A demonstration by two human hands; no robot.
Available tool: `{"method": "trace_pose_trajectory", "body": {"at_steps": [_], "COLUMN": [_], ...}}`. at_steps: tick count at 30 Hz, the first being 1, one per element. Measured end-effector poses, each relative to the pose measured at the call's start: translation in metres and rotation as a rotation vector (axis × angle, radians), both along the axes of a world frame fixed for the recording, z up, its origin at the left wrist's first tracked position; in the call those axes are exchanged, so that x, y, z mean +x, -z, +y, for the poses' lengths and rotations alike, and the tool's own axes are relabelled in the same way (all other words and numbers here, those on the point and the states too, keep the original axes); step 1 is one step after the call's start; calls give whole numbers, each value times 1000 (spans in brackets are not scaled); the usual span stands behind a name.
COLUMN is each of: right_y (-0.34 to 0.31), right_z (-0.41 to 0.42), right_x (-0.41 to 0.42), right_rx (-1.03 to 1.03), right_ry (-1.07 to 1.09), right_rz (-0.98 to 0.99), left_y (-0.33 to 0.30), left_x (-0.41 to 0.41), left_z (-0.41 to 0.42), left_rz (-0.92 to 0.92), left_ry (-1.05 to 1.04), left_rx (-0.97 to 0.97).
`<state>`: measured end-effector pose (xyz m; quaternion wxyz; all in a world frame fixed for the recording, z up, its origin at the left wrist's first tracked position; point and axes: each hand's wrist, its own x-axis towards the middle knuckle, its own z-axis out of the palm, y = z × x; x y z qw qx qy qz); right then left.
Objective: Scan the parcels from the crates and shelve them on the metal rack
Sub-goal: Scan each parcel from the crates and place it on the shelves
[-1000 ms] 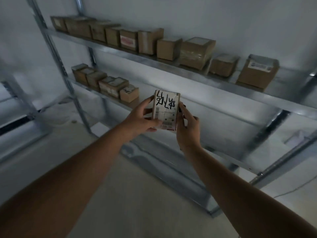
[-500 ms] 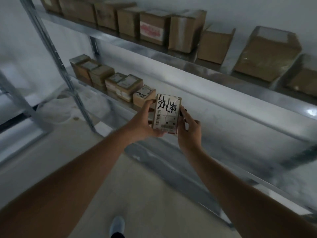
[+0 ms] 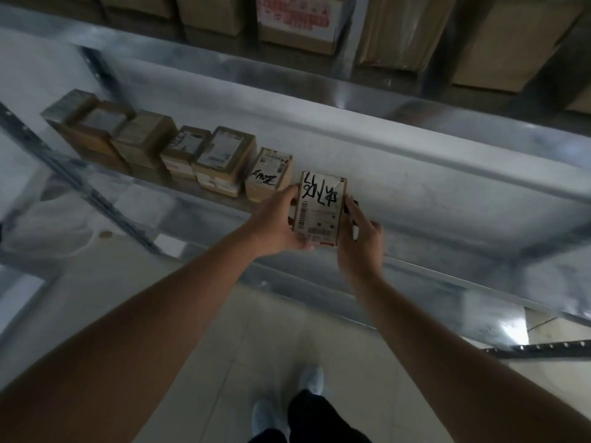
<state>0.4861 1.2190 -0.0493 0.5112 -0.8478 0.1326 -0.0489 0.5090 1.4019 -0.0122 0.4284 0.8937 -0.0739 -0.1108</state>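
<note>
Nearest, the person's shoes (image 3: pixel 311 377) stand on the pale floor (image 3: pixel 224 330), close in front of the rack (image 3: pixel 447 174). Both arms reach forward. The left hand (image 3: pixel 276 223) grips the parcel (image 3: pixel 320 207) along its left edge, thumb up beside the scrawled marker writing; the right hand (image 3: pixel 359 239) holds the right edge, fingers curled behind it. The parcel is held label-up over the front part of the middle shelf (image 3: pixel 431 219), just right of the last box (image 3: pixel 269 174) in the row (image 3: pixel 153 148). I cannot tell whether its underside touches the shelf yet.

What worries me is the gap. The left fingers sit between the parcel and that last box, so sliding it in snug could pinch them or knock the neighbour askew. Let go too near the front lip and it could tip off toward the feet. Farther up, the top shelf (image 3: pixel 351 91) hangs low with big cartons (image 3: pixel 294 24) on it, so lifting the arms carelessly might catch its edge.
</note>
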Motion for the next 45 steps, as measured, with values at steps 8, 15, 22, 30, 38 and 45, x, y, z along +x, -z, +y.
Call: {"method": "trace_pose_trajectory", "body": {"at_steps": [8, 15, 22, 30, 38, 45], "right_y": [33, 46, 58, 70, 74, 74], "right_z": [11, 8, 16, 32, 36, 35], "right_x": [64, 109, 133, 143, 151, 161], "right_rx": [33, -30, -95, -177, -192, -163], "right_ry": [36, 8, 39, 48, 64, 126], "right_rz": [101, 174, 270, 328, 362, 375], "left_y": [28, 39, 49, 64, 71, 67], "left_x": [68, 111, 139, 154, 165, 169], "left_z": [3, -1, -1, 5, 5, 5], "left_rz": [34, 17, 90, 126, 152, 134], "left_ry": [6, 39, 99, 185, 208, 200], "left_rx": [107, 189, 285, 396, 419, 452]}}
